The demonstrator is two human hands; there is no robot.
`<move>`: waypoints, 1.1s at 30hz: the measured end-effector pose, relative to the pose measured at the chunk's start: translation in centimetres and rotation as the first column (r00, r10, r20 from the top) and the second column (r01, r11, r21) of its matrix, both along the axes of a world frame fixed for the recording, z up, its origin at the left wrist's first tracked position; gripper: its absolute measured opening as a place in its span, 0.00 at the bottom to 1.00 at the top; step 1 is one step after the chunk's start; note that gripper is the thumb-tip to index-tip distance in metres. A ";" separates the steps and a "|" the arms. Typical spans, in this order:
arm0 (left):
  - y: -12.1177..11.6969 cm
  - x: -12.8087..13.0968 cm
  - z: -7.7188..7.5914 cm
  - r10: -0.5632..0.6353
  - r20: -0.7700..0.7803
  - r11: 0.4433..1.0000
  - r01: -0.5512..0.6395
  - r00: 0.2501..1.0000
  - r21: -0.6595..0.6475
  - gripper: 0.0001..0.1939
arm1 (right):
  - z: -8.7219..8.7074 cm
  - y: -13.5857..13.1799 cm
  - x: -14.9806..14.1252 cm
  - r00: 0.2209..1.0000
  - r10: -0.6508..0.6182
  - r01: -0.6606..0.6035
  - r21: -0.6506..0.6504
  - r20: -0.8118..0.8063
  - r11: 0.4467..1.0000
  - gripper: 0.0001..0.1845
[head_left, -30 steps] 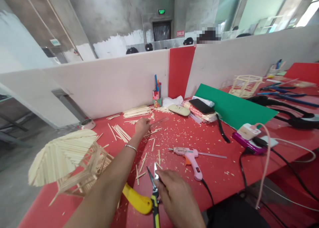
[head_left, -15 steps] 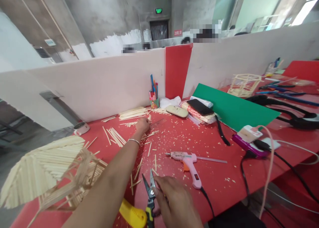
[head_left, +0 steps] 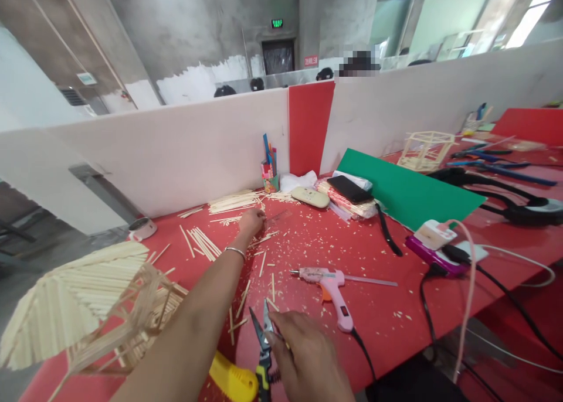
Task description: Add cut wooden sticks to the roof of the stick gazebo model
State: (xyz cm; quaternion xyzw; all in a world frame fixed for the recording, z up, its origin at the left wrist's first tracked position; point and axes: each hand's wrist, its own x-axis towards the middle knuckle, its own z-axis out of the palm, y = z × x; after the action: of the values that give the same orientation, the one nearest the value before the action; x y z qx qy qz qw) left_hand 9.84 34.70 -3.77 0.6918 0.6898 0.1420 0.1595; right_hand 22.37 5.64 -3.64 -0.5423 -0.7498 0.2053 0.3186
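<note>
My left hand [head_left: 252, 221], a bangle on its wrist, reaches far across the red table. Its fingers are curled together beside a clear ruler [head_left: 278, 217]; what they pinch, if anything, is too small to make out. My right hand [head_left: 305, 352] is closed around the side of a pair of shears [head_left: 264, 344], whose blades stand apart and point away from me. Thin wooden sticks [head_left: 203, 243] lie around my left arm. Partly behind that arm is a model built of sticks [head_left: 149, 308], with a slatted stick roof [head_left: 74, 296].
Right of the shears lies a pink glue gun [head_left: 329, 285] with its cord. A yellow-handled tool [head_left: 233, 378] is by my left forearm. Farther back are a pen cup [head_left: 270, 179], a phone [head_left: 349, 189], a green board [head_left: 409, 191] and a purple power strip [head_left: 431, 258]. Scraps litter the table.
The view has shifted very slightly. Both hands, the shears and the things on the table stay in nearly the same places.
</note>
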 end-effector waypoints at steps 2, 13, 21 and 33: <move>0.2 0.1 -0.1 -0.014 0.011 1.000 0.014 1.000 -0.025 0.17 | -0.1 0.1 0.1 1.000 -0.006 0.006 -0.005 -0.003 1.000 0.16; -0.5 -2.2 0.3 0.059 0.157 0.997 -0.051 0.986 -0.056 0.18 | 0.7 0.0 -0.4 0.998 -0.050 0.048 -0.039 -0.046 0.998 0.15; -1.2 -3.5 -0.2 0.061 0.102 0.994 -0.051 0.993 -0.101 0.18 | 1.2 -0.3 -0.2 0.997 -0.050 0.047 -0.063 -0.051 0.997 0.15; -0.4 -1.3 0.1 -0.131 -0.123 0.989 0.121 0.984 -0.091 0.17 | 1.5 0.1 0.0 0.997 -0.038 0.027 -0.156 -0.069 0.987 0.16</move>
State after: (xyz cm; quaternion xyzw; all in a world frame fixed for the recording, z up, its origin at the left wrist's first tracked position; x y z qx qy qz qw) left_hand 8.56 34.33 -3.67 0.7346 0.6587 0.0579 0.1520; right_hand 22.38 5.72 -2.17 -0.5698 -0.7107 0.2770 0.3058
